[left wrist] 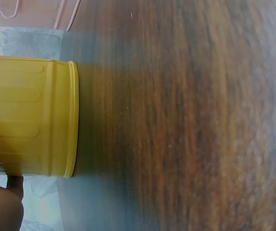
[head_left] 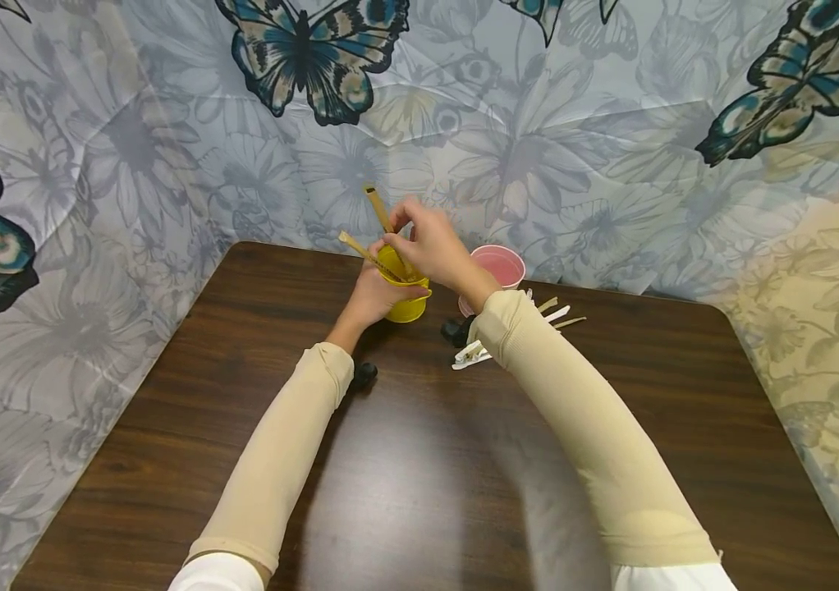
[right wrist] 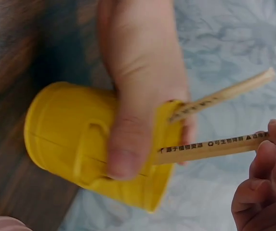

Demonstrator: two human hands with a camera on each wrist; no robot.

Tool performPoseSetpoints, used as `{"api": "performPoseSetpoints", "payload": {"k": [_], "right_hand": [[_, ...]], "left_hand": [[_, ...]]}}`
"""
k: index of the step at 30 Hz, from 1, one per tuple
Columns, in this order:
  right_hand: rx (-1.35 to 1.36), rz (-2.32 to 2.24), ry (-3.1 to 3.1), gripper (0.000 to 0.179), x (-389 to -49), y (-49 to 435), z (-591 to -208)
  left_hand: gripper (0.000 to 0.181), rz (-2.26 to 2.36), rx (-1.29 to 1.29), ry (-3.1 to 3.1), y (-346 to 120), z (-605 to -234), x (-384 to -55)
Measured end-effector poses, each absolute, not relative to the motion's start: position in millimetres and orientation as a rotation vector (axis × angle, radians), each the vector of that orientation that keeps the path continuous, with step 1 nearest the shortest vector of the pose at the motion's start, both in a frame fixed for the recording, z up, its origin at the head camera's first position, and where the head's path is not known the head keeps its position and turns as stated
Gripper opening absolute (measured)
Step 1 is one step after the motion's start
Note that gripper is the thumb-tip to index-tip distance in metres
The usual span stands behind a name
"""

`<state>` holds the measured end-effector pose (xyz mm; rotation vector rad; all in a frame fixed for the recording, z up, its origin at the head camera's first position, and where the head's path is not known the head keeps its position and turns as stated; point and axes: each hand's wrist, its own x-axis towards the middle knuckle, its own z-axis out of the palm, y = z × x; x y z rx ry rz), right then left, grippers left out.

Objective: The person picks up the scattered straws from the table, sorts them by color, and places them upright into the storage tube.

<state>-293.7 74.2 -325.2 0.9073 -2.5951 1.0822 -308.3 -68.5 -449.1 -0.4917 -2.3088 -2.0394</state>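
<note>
Near the back edge of the table stands a small yellow bucket point(head_left: 408, 310) with a wire-like handle on its side. My left hand point(head_left: 373, 297) grips it around the rim, the thumb point(right wrist: 130, 149) lying across the outer wall by the handle. Above it, my right hand point(head_left: 434, 246) pinches a slim straw in tan printed paper point(right wrist: 210, 149) between thumb and fingertips. The lower end of this straw is inside the bucket. A second tan paper-wrapped straw point(right wrist: 229, 96) leans out over the rim beside it. The bucket's inside bottom is hidden.
A pink bucket point(head_left: 501, 263) stands to the right of the yellow one, partly behind my right wrist. In front of it lie several thin white and tan wrapped pieces point(head_left: 473, 355), partly under my right forearm. A butterfly-patterned cloth point(head_left: 360, 156) hangs behind the brown table point(head_left: 412, 492).
</note>
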Motion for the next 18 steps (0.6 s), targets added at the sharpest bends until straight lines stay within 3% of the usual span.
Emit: {"api": "performPoseSetpoints", "payload": {"k": [9,18], "right_hand": [[0.912,1.072,-2.618,0.017,-298,77,-347],[0.891,1.081,-2.674,0.024,-295,82,-351]], "left_hand": [[0.079,-2.077,-0.626,-2.223,-66,-438,-304],[0.102,-1.956,-0.466,-2.361,-69,-453,-311]]}}
